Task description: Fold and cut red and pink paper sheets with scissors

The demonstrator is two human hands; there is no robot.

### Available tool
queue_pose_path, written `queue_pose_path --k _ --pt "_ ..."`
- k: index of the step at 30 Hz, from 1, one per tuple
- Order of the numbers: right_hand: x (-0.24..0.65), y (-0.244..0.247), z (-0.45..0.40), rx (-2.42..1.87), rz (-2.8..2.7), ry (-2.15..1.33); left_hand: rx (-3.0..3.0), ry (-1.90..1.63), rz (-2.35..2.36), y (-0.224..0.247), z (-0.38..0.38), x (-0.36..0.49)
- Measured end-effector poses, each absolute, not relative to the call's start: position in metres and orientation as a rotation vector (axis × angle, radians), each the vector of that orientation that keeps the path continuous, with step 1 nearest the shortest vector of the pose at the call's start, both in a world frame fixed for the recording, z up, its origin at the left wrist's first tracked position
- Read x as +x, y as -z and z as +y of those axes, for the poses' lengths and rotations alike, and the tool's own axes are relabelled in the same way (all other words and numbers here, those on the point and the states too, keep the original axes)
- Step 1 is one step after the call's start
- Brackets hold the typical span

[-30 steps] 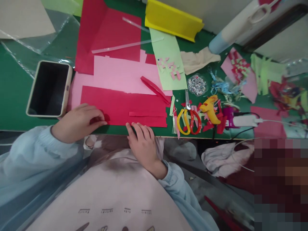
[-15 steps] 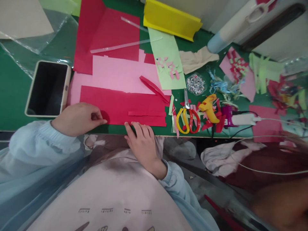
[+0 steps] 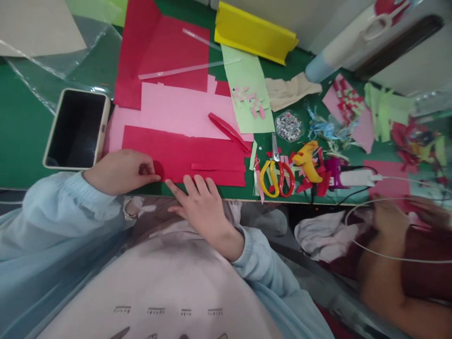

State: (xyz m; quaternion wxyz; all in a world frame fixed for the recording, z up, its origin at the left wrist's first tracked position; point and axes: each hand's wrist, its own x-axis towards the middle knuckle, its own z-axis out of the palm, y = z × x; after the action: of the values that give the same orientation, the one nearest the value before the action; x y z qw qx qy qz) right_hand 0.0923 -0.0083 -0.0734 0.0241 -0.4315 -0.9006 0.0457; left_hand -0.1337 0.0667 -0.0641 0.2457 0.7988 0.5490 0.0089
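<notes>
A sheet of red paper (image 3: pixel 158 146) lies along the near edge of the table. At its near left side my left hand (image 3: pixel 118 172) is closed, with thumb and forefinger pinched on the paper's edge. My right hand (image 3: pixel 205 212) rests with spread fingers, its fingertips on the near edge of the same sheet and the thumb held out to the left. A narrow red strip (image 3: pixel 215 167) lies on the sheet, and a folded red strip (image 3: pixel 229 132) lies across its far right part. Pink paper (image 3: pixel 183 110) shows behind the red sheet.
Scissors (image 3: pixel 277 176) with yellow and red handles lie to the right, by a yellow glue gun (image 3: pixel 307 161), paper scraps and a dish of small googly eyes (image 3: pixel 288 125). A phone (image 3: pixel 76 129) lies left. A co-worker's arm (image 3: pixel 388 249) is at the right.
My right hand has spread its fingers and shifted left along the paper's near edge, closer to my left hand. A co-worker's forearm has come up at the right.
</notes>
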Motion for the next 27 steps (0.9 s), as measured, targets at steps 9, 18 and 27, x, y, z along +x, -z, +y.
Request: queue_pose_path --k 9,18,27 --pt "0.097 0.079 -0.008 -1.285 -2.791 -0.127 2.217 -0.048 1.454 0.064 0.067 -0.134" --pt "0.139 0.085 -0.018 -1.400 -2.727 -0.030 2.140 0.173 1.496 0.053 0.065 -0.130" --pt "0.173 0.087 -0.026 -1.485 -2.630 0.155 2.127 0.180 1.495 0.055 0.069 -0.131"
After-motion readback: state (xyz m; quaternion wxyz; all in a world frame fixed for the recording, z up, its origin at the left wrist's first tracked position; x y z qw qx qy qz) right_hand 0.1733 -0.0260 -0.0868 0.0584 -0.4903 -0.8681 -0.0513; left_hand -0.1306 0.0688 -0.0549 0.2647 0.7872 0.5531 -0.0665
